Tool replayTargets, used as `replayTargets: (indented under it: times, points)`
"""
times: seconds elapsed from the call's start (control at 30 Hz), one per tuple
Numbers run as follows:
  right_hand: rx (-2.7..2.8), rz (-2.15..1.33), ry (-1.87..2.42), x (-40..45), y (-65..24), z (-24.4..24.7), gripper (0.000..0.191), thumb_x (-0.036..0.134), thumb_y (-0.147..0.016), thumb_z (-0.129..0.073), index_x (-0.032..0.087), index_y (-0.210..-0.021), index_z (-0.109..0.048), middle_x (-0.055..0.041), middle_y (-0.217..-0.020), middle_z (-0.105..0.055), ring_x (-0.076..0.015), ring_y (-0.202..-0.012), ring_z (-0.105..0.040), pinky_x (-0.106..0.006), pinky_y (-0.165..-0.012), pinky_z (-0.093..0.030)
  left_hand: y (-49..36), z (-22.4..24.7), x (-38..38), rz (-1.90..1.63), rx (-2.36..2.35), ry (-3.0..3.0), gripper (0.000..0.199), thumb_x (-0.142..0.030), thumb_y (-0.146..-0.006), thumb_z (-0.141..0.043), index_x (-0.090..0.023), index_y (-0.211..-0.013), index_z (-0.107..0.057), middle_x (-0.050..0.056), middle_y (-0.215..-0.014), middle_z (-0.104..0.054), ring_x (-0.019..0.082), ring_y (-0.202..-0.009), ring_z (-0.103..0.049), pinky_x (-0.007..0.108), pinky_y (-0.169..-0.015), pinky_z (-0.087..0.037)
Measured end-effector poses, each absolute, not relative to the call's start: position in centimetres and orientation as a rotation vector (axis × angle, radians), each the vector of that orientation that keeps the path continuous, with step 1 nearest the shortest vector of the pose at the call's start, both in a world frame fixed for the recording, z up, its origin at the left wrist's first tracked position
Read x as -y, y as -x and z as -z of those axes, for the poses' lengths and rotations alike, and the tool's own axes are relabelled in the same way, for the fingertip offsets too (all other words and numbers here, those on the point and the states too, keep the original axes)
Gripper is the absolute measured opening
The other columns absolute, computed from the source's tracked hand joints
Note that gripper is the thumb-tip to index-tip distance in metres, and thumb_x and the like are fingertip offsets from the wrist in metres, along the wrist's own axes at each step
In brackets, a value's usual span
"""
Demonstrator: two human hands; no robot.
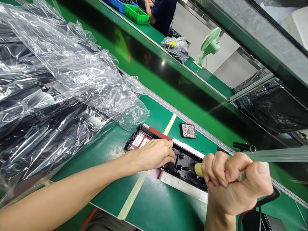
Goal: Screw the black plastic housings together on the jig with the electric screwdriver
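A long black housing (180,160) lies at a slant on the green bench, between white side rails, with a white label at its left end. My left hand (156,154) rests over the housing's middle, its fingers bent down into it; what its fingertips hold, if anything, is hidden. My right hand (237,179) is wrapped round a tool with a yellow collar (198,170), which points left into the housing. A black cable hangs down behind this fist. Just beyond the housing sits a small black tray of small metal parts (188,130).
Black parts under clear plastic wrap (60,83) are piled at the left. A metal rail (158,96) borders the bench. Across it are a green fan (209,45), a green bin (136,14) and a person (163,14). A black tube (244,147) stands at the right.
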State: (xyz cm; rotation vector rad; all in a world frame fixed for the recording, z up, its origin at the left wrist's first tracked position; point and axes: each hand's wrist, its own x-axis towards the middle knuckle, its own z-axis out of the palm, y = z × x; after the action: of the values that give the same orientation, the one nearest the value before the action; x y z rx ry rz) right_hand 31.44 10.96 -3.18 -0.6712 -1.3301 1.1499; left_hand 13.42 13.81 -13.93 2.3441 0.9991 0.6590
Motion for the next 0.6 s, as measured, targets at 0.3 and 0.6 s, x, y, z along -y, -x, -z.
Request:
replayTargets:
  times: [0.3,0.6]
  points:
    - [1.317,-1.121,0.679,-10.83,-31.49,3.46,0.044,0.032,-0.099,-0.03,0.02,-0.058,-0.042,0.0049,-0.044,-0.03,-0.0087,-0.036,-0.028,-0.021,-0.036,-0.034,-13.47,13.83,-13.91,-0.688,-0.995,-2.341,0.019,-0.028,-0.098,-0.061,-0.024,-0.099,-0.08,0.001,-0.085,-0.061,0.016,-0.075,-0.062,0.029,-0.064,-0.045]
    - [1.306,-1.144,0.676,-11.0,-31.55,3.33,0.044,0.035,-0.098,-0.031,0.02,-0.057,-0.04,0.0045,-0.043,-0.032,-0.0087,-0.036,-0.03,-0.021,-0.035,-0.035,-13.42,13.66,-13.84,-0.682,-0.993,-2.354,0.021,-0.029,-0.099,-0.06,-0.023,-0.099,-0.08,0.002,-0.084,-0.06,0.015,-0.073,-0.061,0.028,-0.061,-0.045]
